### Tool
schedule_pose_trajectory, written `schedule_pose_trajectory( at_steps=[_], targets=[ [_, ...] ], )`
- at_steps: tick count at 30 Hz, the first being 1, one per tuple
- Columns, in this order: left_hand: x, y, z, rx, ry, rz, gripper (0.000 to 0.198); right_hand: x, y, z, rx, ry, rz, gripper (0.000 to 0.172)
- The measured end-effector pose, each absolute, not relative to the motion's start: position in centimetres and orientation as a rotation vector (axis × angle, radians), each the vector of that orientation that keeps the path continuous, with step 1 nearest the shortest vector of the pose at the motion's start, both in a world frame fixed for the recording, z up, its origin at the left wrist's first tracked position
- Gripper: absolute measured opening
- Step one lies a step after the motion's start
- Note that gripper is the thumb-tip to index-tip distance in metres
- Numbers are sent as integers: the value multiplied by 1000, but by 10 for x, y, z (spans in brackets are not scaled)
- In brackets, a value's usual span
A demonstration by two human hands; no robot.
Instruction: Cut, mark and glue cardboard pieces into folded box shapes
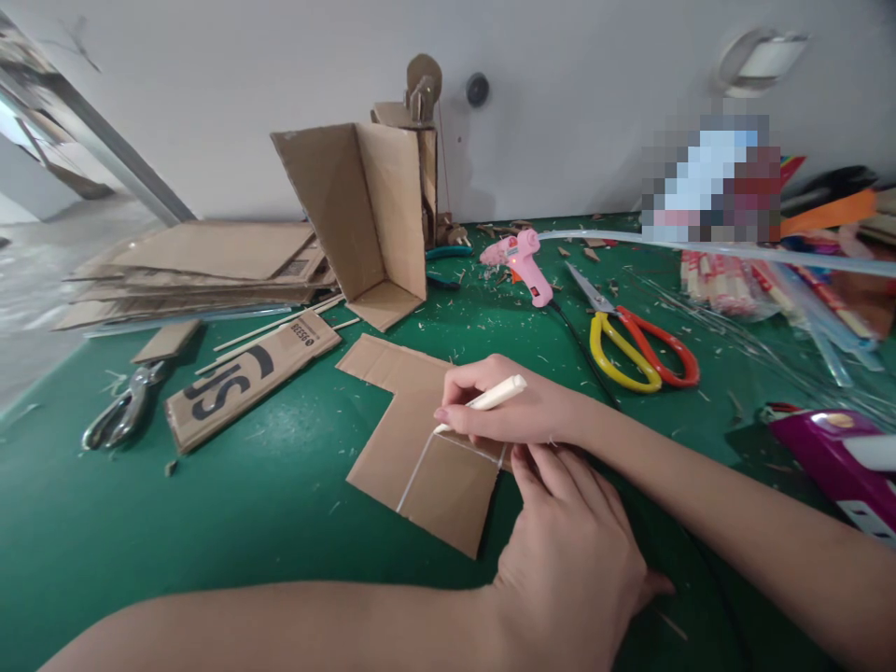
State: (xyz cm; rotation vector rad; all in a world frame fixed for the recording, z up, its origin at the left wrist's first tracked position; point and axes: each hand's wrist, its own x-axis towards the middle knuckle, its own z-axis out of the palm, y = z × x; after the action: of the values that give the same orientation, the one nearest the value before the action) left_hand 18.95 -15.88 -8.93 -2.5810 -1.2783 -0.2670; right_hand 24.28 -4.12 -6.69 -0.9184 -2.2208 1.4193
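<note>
A flat, L-shaped piece of brown cardboard (pixel 413 439) lies on the green table (pixel 266 504). My right hand (pixel 511 406) is closed round a white pen (pixel 494 397) whose tip touches the cardboard. A thin clear ruler or strip (pixel 418 465) lies on the cardboard beside the pen tip. My left hand (pixel 567 541) rests at the cardboard's right edge, fingers pressed on the strip's end; its fingertips are partly hidden under my right hand.
Yellow-and-red scissors (pixel 634 345) and a pink glue gun (pixel 522 263) lie behind my hands. An upright cardboard construction (pixel 371 210) stands at the back, stacked cardboard sheets (pixel 210 257) at left, pliers (pixel 122 411) and a printed cardboard strip (pixel 245 378) nearby. Glue sticks (pixel 724 280) lie at right, with a purple object (pixel 840 462) beside them.
</note>
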Motion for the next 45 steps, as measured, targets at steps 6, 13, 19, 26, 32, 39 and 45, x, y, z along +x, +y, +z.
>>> schedule_pose_trajectory(
  at_steps=[6, 13, 19, 26, 32, 39, 45],
  targets=[
    [189, -159, -89, -2576, -1282, -261, 86, 244, -40, -75, -962, -2166, 1474, 19],
    [189, -159, -90, -2582, -1289, -255, 86, 245, -42, -72, -935, -2144, 1519, 21],
    [189, -159, -89, -2581, -1289, -265, 86, 245, -40, -75, -1009, -2165, 1471, 20],
    [189, -159, -90, -2576, -1282, -255, 87, 244, -40, -76, -969, -2130, 1486, 21],
    [188, -159, -90, -2585, -1263, -221, 86, 244, -40, -74, -1056, -2189, 1434, 18],
    [188, -159, -89, -2596, -1264, -197, 86, 245, -39, -77, -1028, -2181, 1432, 17],
    [188, -158, -89, -2584, -1260, -198, 86, 246, -37, -75, -1086, -2229, 1366, 19]
  ],
)
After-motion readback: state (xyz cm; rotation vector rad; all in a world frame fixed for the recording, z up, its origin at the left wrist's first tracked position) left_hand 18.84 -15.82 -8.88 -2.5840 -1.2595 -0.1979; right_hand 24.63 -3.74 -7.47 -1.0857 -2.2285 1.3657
